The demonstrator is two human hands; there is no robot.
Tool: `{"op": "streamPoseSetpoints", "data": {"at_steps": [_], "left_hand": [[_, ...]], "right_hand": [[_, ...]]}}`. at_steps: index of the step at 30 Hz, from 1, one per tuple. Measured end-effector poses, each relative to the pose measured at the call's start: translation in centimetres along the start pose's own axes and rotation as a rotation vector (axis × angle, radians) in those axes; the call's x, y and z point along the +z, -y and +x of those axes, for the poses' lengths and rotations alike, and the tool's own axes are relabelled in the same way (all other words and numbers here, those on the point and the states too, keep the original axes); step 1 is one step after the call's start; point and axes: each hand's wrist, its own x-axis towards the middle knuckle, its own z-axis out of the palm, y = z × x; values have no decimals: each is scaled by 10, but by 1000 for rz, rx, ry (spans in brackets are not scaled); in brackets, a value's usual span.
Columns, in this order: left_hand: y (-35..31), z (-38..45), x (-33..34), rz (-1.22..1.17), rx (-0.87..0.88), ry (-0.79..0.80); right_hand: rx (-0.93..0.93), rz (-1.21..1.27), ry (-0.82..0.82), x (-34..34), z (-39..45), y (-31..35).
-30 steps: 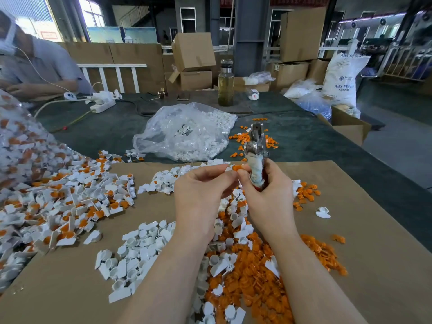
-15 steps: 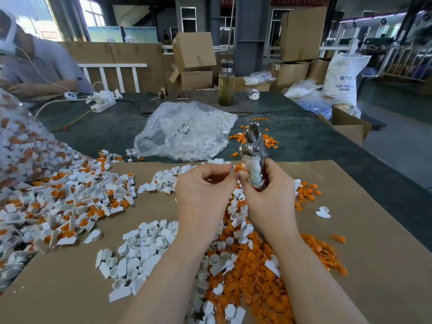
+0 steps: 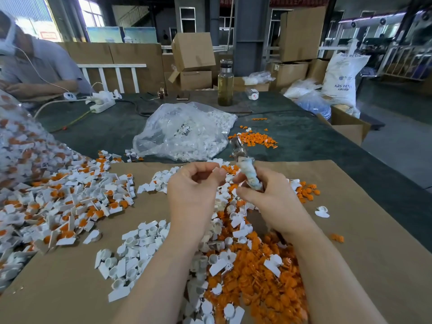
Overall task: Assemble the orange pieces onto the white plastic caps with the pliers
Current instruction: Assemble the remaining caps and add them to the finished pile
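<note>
Left hand [image 3: 194, 190] fingers [image 3: 216, 170] curled, pinching something small at the tips; I couldn't tell what. Right hand [image 3: 268, 197] gripped the wrapped pliers [image 3: 245, 169], jaws up. Below them I saw loose orange pieces [image 3: 261, 277] and white plastic caps [image 3: 135, 253] heaped on brown cardboard [image 3: 374, 265]; assembled caps [image 3: 70, 202] lay left.

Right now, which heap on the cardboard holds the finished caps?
The heap of white caps with orange inserts at far left; the other heaps keep white and orange separate or loosely mixed.
</note>
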Motion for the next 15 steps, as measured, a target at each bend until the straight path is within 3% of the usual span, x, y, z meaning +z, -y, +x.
{"op": "streamPoseSetpoints", "data": {"at_steps": [6,15], "left_hand": [[0,4,-4,-50,16,5],[-5,4,-7,-66,60,91]], "right_hand": [[112,-124,238,-13,-3,-4],[90,-129,304,-14,-3,-2]]}}
